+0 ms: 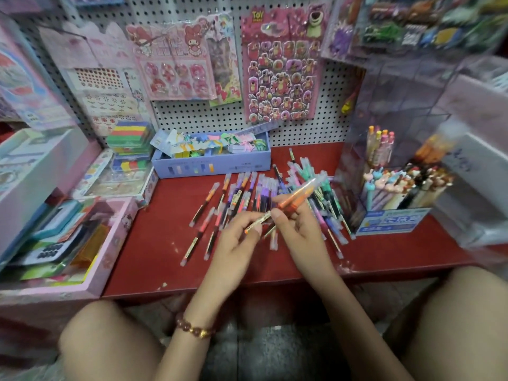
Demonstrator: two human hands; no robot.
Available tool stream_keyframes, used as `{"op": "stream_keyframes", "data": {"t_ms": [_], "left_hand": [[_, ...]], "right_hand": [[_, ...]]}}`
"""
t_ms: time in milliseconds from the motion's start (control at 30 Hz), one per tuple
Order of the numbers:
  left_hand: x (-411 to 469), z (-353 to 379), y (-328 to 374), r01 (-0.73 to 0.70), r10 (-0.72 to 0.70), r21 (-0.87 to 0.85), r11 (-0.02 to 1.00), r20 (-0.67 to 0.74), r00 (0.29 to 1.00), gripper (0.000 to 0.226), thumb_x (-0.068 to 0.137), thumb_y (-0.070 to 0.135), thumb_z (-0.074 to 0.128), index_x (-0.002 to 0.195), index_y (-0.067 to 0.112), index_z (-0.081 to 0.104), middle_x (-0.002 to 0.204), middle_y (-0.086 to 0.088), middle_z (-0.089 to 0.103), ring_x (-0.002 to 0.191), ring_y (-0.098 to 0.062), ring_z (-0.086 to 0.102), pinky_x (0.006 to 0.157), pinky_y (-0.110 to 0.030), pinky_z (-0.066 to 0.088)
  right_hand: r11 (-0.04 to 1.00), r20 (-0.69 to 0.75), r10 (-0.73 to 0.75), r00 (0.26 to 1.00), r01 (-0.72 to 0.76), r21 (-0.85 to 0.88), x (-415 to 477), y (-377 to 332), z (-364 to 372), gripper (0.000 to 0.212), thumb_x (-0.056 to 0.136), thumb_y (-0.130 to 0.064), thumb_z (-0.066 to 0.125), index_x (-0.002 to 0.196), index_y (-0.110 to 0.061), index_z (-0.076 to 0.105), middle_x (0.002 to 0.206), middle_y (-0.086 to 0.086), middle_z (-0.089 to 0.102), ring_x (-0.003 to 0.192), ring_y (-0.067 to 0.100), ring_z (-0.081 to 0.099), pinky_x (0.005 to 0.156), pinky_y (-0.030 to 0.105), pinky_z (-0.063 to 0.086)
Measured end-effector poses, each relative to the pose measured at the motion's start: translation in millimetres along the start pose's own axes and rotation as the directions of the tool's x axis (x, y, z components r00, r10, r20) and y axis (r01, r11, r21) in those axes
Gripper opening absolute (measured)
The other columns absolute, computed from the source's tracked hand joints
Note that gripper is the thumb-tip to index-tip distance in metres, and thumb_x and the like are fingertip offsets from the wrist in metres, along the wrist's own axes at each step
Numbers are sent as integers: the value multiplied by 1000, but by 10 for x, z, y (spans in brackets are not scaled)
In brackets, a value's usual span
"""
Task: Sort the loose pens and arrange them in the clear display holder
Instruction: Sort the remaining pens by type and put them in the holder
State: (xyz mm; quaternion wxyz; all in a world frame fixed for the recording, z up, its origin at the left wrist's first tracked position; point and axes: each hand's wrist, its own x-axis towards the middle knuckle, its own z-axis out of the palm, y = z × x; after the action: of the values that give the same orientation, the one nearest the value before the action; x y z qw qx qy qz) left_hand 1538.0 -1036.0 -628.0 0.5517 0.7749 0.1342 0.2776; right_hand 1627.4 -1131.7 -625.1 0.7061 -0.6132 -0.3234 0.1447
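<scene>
Several loose pens (pixel 247 196) lie scattered in a pile on the red shelf (pixel 154 243). My right hand (pixel 297 224) grips an orange pen (pixel 299 195) that points up and to the right. My left hand (pixel 239 237) pinches the lower, labelled end of a pen (pixel 258 222) just left of the right hand. The clear display holder (pixel 406 111) stands at the right, with a few pens (pixel 380 144) upright in one compartment.
A blue box of novelty pens (pixel 395 202) stands in front of the clear holder. A light-blue box (pixel 211 160) of stationery sits behind the pile. A pink bin (pixel 110 251) of goods is at the left. Sticker sheets (pixel 280 67) hang on the pegboard.
</scene>
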Motion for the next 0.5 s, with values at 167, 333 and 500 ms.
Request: {"op": "stream_keyframes", "data": {"t_ms": [167,333,500], "left_hand": [[2,413,176,-11,18,-142,990,54,998,19,92,23,44,102,21,60,69,-5,63,57,-10,56,54,-21,44],[95,671,264,-51,63,-123,991,97,993,19,90,22,46,100,28,60,66,19,56,58,2,46,56,-17,37],[157,954,463,-106,118,-72,992,186,976,21,92,22,47,102,34,62,77,14,59,67,1,52,63,-13,39]], "right_hand": [[999,-74,-35,997,34,-14,5,-144,-290,12,92,-13,58,98,-23,55,76,-8,57,61,-2,54,56,12,45],[997,-190,-21,982,6,-79,-17,-249,-694,25,95,-47,44,91,-28,60,64,-15,58,63,2,55,63,22,46],[993,-427,-87,900,115,40,-34,-456,-1067,19,96,-31,51,82,-17,50,55,-14,48,49,-3,43,50,10,36]]}}
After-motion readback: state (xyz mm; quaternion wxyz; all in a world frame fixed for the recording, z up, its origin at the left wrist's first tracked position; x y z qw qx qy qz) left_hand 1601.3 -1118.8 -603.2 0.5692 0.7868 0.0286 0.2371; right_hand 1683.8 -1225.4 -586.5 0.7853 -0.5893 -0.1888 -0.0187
